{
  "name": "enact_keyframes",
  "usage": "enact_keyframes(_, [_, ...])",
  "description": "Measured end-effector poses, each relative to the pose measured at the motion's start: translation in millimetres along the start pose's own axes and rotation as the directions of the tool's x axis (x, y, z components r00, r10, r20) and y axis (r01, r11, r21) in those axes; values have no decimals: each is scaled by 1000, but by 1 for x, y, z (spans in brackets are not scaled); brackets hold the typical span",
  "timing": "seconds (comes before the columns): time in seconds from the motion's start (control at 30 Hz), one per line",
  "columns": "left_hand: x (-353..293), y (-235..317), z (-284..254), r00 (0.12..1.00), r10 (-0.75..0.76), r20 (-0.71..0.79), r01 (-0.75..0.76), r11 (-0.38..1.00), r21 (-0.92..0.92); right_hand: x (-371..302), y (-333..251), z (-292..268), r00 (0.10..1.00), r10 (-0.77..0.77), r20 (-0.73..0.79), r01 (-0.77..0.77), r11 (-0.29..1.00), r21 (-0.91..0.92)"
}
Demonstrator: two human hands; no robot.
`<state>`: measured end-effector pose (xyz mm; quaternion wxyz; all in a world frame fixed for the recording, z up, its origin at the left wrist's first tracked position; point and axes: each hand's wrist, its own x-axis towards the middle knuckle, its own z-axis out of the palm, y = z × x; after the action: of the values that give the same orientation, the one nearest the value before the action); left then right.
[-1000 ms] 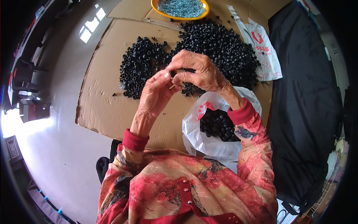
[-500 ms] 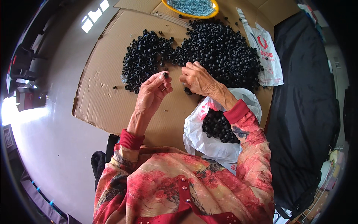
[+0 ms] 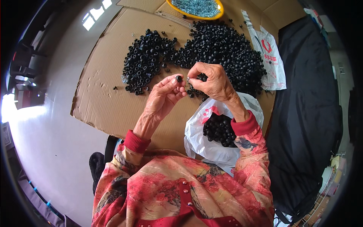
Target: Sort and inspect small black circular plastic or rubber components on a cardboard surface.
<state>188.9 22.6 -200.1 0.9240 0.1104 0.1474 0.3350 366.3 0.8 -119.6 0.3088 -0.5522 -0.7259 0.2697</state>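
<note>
My left hand (image 3: 162, 92) pinches a small round black cap (image 3: 179, 78) between thumb and forefinger, its hollow opening showing. Close by on the right, my right hand (image 3: 215, 81) has thumb and forefinger closed on a tiny shiny clear piece (image 3: 188, 79), too small to make out in detail. The piece is right beside the cap; whether they touch I cannot tell. Beyond both hands lies a large heap of black caps (image 3: 227, 45), joined to a smaller heap (image 3: 145, 56) on the left. Under my right forearm, an opened white plastic bag (image 3: 196, 136) holds more black caps (image 3: 219, 130).
Flattened cardboard (image 3: 109, 94) lies beneath everything. A yellow bowl (image 3: 220, 15) of small clear bluish pieces (image 3: 196, 6) stands at the far edge. A flat white bag with red print (image 3: 274, 72) lies right of the heap, beside black cloth (image 3: 306, 113).
My left hand has moved slightly right with the black cap. My right hand has lifted from the heap's edge and turned toward the cap, a tiny clear piece now showing at its fingertips.
</note>
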Motion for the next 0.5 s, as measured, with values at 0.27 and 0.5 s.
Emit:
enact_keyframes(0.27, [-1, -6, 19, 999, 38, -10, -37, 996, 75, 0, -21, -5, 998, -34, -49, 37, 997, 62])
enact_keyframes(0.5, [-3, -3, 23, 991, 135, 17, -135, 955, 265, 2, -26, -11, 1000, 3, 26, -6, 996, 88])
